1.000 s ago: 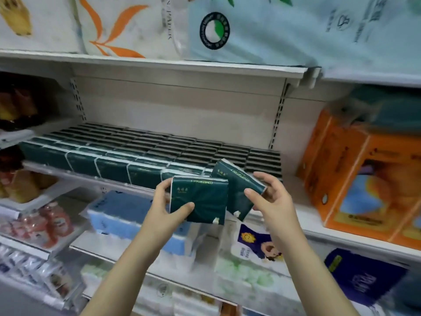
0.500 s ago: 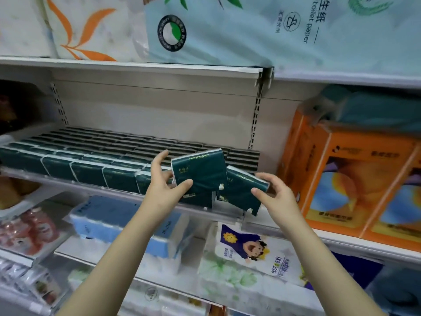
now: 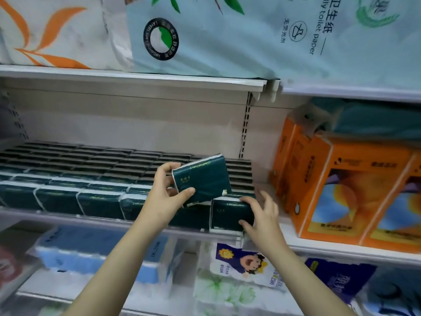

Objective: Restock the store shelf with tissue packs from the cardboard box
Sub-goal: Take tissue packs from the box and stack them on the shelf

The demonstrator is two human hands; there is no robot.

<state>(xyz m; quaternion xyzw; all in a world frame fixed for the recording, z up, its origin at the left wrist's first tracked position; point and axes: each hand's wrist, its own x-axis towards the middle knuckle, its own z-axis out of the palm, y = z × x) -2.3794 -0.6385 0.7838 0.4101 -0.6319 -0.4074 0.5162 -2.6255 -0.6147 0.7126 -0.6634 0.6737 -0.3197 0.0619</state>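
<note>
Dark green tissue packs (image 3: 68,197) stand in rows on the middle shelf (image 3: 57,215). My left hand (image 3: 167,190) grips one green pack (image 3: 202,180), tilted, just above the front row. A second green pack (image 3: 230,213) stands upright at the right end of the front row. My right hand (image 3: 262,215) holds it, thumb on its lower right corner and fingers along its top edge. The cardboard box is out of view.
Orange tissue boxes (image 3: 341,192) stand right of the green rows. Large toilet paper bags (image 3: 227,35) sit on the shelf above. Blue packs (image 3: 91,249) and a cartoon-printed pack (image 3: 246,265) lie on the shelf below.
Both hands moved forward to the shelf. The right hand's pack went from tilted in the air to standing upright at the right end of the front row. The left hand's pack rose slightly.
</note>
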